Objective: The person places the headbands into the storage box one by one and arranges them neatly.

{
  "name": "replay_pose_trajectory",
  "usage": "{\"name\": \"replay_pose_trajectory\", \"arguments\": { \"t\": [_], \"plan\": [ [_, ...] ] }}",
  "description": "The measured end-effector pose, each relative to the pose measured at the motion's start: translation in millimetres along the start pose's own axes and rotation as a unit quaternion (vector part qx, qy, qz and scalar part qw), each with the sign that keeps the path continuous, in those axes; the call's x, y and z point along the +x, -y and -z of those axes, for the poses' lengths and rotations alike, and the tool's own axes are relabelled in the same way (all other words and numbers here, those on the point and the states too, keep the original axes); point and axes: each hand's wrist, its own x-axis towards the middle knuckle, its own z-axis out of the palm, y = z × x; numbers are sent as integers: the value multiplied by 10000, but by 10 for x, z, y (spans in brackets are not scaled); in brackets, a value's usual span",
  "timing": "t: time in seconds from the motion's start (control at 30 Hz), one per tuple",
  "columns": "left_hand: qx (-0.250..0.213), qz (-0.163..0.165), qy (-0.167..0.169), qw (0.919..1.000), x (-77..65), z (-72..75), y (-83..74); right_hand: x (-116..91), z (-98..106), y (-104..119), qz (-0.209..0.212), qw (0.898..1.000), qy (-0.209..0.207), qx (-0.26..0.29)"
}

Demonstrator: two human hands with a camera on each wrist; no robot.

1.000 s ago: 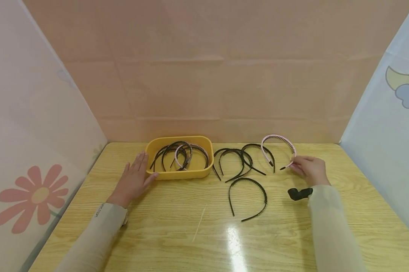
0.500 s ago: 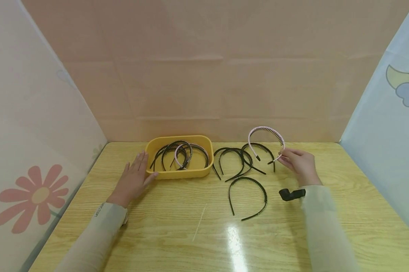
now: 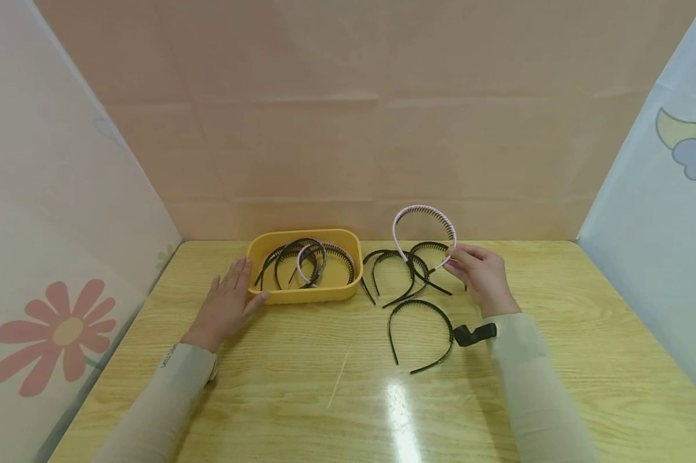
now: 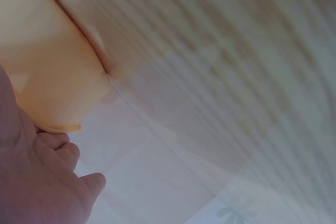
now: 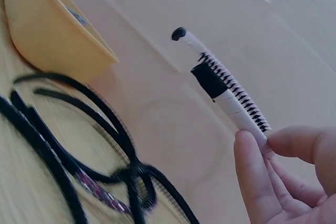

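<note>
A pink headband with dark inner teeth and black tips is pinched near one end by my right hand, raised above the table. In the right wrist view, thumb and fingertips grip the band just behind a black tip. My left hand rests along the left side of a yellow basket, fingers straight and thumb at its front edge. Inside the basket lie several black headbands and a pink one. The left wrist view shows these fingers beside the basket wall.
Several black headbands overlap right of the basket, under the raised band. Another black headband lies nearer on the wooden table. A pinkish backdrop stands behind, with patterned side panels left and right.
My right hand has carried the pink headband leftward and somewhat higher, from the right of the black headbands to over them. The left hand has stayed at the basket.
</note>
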Motion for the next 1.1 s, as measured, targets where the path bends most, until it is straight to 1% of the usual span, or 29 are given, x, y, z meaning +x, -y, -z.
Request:
{"name": "replay_pose_trajectory", "arguments": {
  "t": [0.2,0.5,0.7,0.77,0.97,1.1],
  "plan": [
    [-38,-3,5,10000,9,-5,11,-10,-259,-77,-8,9999,160,16],
    [-44,15,32,10000,5,0,8,-14,-624,-221,103,9988,372,-293],
    [-17,11,10,10000,8,-11,22,-24,-853,-337,76,9983,517,-268],
    [-18,4,0,10000,10,-16,28,-29,-922,-373,92,9980,573,-251],
    [-6,-22,-28,10000,11,-18,28,-54,-1099,-468,133,9963,710,-457],
    [-10,-14,-43,10000,9,-16,18,-58,-1208,-546,103,9958,758,-498]
  ]
}}
